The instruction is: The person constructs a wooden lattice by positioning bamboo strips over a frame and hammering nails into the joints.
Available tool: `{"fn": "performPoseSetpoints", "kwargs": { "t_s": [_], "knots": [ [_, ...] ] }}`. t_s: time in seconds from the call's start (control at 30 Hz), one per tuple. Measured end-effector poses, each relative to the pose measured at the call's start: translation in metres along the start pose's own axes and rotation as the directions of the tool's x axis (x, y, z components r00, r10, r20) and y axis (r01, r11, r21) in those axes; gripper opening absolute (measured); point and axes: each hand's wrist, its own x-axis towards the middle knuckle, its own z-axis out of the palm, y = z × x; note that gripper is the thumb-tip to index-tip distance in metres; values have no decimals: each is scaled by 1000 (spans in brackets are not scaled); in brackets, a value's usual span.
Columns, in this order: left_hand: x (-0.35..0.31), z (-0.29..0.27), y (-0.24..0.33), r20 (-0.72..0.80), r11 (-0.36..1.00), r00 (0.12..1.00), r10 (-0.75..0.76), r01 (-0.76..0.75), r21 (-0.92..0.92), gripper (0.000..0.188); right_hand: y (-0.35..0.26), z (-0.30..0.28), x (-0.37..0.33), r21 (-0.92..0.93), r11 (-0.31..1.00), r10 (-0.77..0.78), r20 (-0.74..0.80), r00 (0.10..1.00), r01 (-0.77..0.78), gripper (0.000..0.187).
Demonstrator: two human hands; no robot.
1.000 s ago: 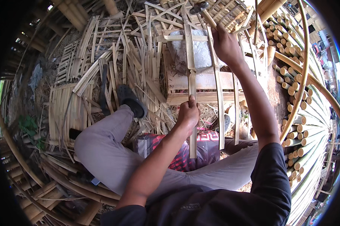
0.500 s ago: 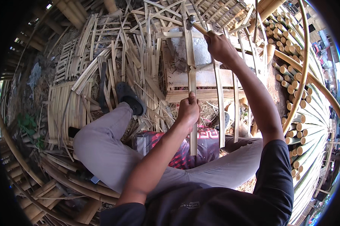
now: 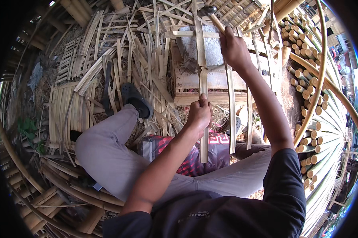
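My left hand (image 3: 199, 114) is closed round a flat bamboo strip (image 3: 203, 81) that runs away from me over a wooden block. A knot shows on the strip just beyond my fist. My right hand (image 3: 235, 48) grips the wooden handle of a hammer (image 3: 216, 22), whose dark head is raised near the strip's far end. Under the far part of the strip lies a rough grey stone block (image 3: 212, 47), resting on the wooden block (image 3: 187, 81). A crosswise strip (image 3: 183, 34) passes over the stone, and more long strips (image 3: 231, 107) lie parallel to the right.
Loose split bamboo (image 3: 141, 59) is heaped to the left, beside a slatted bamboo panel (image 3: 64, 115). Cut bamboo poles (image 3: 319, 148) are stacked at the right, behind a curved pole (image 3: 321, 79). A dark and red printed cloth (image 3: 218, 158) lies between my legs.
The hammer has lifted off the strip and shifted slightly right and away, with my right hand rising along with it. My left hand keeps its hold on the strip, nearly still.
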Motion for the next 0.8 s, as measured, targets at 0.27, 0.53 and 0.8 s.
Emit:
{"fn": "performPoseSetpoints", "kwargs": {
  "t_s": [0.27, 0.53, 0.8],
  "knots": [
    [7, 2, -3, -2, 996, 999, 33, -32, 80, 46, 16, 0, -3, -57, 997, -47, 21, 999, 48, 27],
    [11, -2, -9, -4, 997, 999, 48, -47, 53, 45, 21, -3, -6, -260, 964, -14, 162, 987, 56, 21],
    [9, -4, -12, -22, 992, 995, 95, -93, 86, 47, 8, -36, -1, 94, 994, -44, -144, 989, 58, 22]
  ]
}}
